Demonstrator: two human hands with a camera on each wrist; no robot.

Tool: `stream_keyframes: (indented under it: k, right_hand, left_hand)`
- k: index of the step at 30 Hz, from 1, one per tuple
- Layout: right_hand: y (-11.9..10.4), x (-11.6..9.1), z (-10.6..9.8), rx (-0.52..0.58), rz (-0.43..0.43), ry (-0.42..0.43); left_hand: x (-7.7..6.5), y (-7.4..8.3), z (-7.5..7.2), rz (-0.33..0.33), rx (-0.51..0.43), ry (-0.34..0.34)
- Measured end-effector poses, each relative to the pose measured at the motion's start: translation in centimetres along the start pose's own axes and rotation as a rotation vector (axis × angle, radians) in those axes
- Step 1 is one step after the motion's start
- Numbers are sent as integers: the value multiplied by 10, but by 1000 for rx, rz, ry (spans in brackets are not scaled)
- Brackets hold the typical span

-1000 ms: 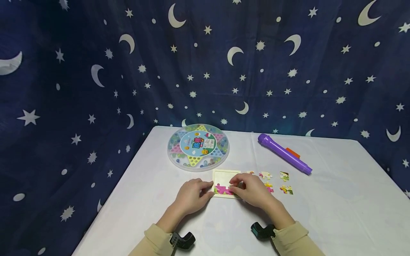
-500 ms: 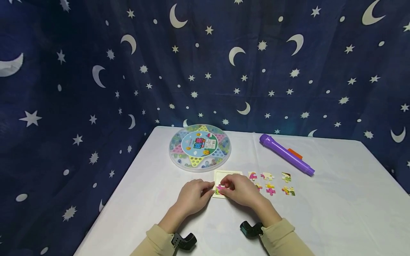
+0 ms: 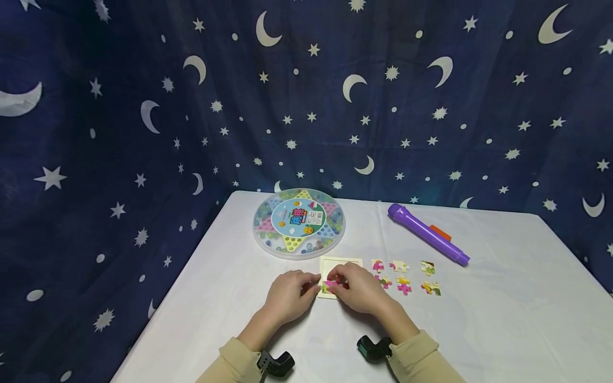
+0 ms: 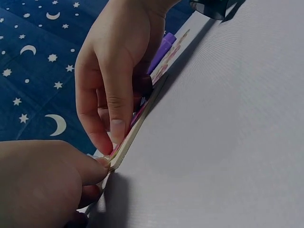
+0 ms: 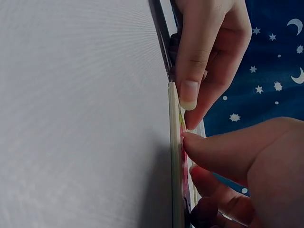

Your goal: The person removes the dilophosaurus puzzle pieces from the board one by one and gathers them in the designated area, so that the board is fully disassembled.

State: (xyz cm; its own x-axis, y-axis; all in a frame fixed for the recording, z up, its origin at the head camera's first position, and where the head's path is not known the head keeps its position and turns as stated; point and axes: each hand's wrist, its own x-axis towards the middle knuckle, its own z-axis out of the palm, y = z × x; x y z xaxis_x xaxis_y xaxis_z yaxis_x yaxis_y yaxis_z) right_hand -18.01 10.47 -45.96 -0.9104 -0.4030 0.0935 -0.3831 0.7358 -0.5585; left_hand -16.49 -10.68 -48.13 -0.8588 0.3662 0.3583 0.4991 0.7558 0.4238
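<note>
A small pale puzzle tray lies on the white table, with pink and green puzzle pieces along its near side. My left hand holds the tray's left edge between thumb and forefinger; the right wrist view shows that thumb right at the tray's end. Bent over the near row is my right hand, thumb and forefinger at a pink piece near the left corner. Its thumb meets the pink piece in the right wrist view. The right part of the row is hidden by my right hand.
Several loose puzzle pieces lie right of the tray. Behind it is a round clear game box of marbles. A purple microphone-shaped stick with an orange part lies at the back right. A dark star-patterned cloth hangs behind the table.
My right hand has moved left over the tray, from the right end of the pink pieces to their left end, uncovering loose pieces. My left hand stays at the tray's left edge.
</note>
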Motion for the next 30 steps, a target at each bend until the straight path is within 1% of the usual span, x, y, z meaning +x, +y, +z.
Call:
stream_keyframes:
  k: [7, 15, 21, 25, 30]
  right_hand:
    - [-2, -1, -2, 10, -5, 14]
    - [-3, -3, -3, 41, 7, 14]
    - [-6, -4, -2, 8, -1, 21]
    - [-7, -5, -1, -25, -1, 7]
    - [-8, -5, -1, -57, -21, 5]
  left_hand:
    - [2, -1, 1, 13, 9, 24]
    - [0, 0, 1, 6, 7, 19]
    - [-1, 0, 2, 4, 8, 17]
    - [-1, -1, 2, 7, 12, 16]
    - [-1, 0, 1, 14, 18, 17]
